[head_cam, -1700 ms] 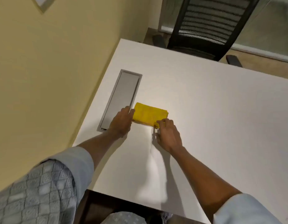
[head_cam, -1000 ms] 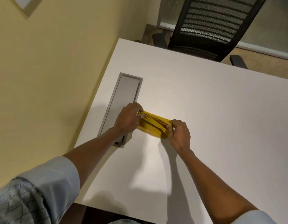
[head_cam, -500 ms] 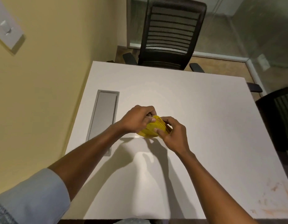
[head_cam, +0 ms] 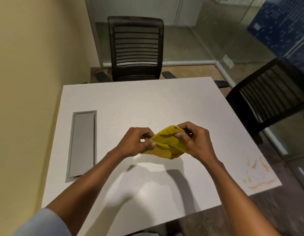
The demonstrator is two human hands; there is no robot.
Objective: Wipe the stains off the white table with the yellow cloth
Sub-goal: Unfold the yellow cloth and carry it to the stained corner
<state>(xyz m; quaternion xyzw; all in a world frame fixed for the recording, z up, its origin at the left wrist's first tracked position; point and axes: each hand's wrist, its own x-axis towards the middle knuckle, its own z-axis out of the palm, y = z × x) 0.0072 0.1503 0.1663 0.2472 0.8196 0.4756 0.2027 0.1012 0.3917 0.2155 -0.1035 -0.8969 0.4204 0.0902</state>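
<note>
both your left hand and right hand pinch the cloth above the table; stains near its right corner look unwiped.

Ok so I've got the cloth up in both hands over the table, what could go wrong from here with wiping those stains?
1. The orange stains sit at the table's near right corner, so a wipe could push residue off the edge onto the floor.
2. The yellow cloth is bunched between the left hand and right hand; wiping with it bunched may smear rather than lift.
3. The black chair close by could catch your elbow.
</note>
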